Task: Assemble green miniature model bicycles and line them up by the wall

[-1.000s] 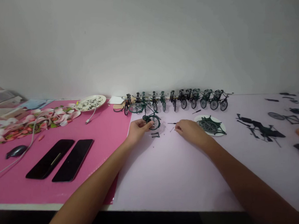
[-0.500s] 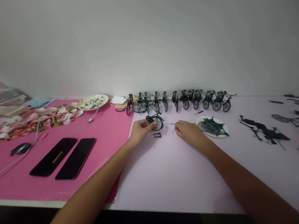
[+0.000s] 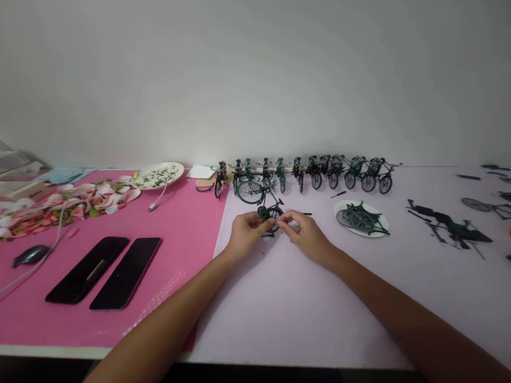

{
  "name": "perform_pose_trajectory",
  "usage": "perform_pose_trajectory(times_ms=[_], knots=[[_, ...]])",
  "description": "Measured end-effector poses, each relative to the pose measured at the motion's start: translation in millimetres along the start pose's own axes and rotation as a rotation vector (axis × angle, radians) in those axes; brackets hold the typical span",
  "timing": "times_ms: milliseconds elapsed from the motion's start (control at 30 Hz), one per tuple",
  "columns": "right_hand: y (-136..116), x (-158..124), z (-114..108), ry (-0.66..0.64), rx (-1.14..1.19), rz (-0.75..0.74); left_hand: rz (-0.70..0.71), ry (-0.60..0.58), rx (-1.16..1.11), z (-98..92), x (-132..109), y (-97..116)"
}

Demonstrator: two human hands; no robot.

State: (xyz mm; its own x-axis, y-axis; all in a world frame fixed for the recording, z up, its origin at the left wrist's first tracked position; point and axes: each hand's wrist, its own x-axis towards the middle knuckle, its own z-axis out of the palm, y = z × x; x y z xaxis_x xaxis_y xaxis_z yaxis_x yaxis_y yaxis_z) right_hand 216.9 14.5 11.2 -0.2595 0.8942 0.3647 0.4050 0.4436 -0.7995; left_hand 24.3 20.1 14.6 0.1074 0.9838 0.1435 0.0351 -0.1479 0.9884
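A small green model bicycle (image 3: pixel 260 200) stands tilted on the pale lilac table (image 3: pixel 318 297), its front wheel toward the wall. My left hand (image 3: pixel 245 233) is closed on its rear end. My right hand (image 3: pixel 303 233) has come in from the right and pinches at the same rear wheel, fingertips meeting the left hand's; whether it holds a small part I cannot make out. A little black stand piece lies just under the hands, mostly hidden.
A row of several finished model bicycles (image 3: pixel 325 169) lines the wall. A white plate with wheel parts (image 3: pixel 362 219) sits right of my hands, black loose parts (image 3: pixel 448 227) farther right. On the pink mat (image 3: pixel 82 297) lie two phones (image 3: pixel 106 269), a mouse (image 3: pixel 30 254), a plate (image 3: pixel 157 175) and wrappers (image 3: pixel 53 204).
My right hand moved left from the table surface to the bicycle's rear wheel. The bicycle was lifted and turned slightly, and both hands now meet at it.
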Motion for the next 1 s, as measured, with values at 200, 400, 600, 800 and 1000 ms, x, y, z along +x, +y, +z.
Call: perform_pose_trajectory(times_ms=[200,400,600,800,1000], knots=[[3,-1,0,-0.017,0.063,0.062,0.013,0.000,0.033,-0.1,0,0],[8,0,4,0.002,0.103,0.087,0.031,0.012,0.061,1.9,-2,1],[12,0,4,-0.029,0.084,0.055,0.094,0.018,0.146,2.2,-4,0],[3,-2,1,-0.015,-0.041,0.008,0.115,0.036,0.179,2.3,-3,-1],[0,-2,0,0.035,-0.178,-0.069,0.059,0.063,0.143,3.6,1,-3]])
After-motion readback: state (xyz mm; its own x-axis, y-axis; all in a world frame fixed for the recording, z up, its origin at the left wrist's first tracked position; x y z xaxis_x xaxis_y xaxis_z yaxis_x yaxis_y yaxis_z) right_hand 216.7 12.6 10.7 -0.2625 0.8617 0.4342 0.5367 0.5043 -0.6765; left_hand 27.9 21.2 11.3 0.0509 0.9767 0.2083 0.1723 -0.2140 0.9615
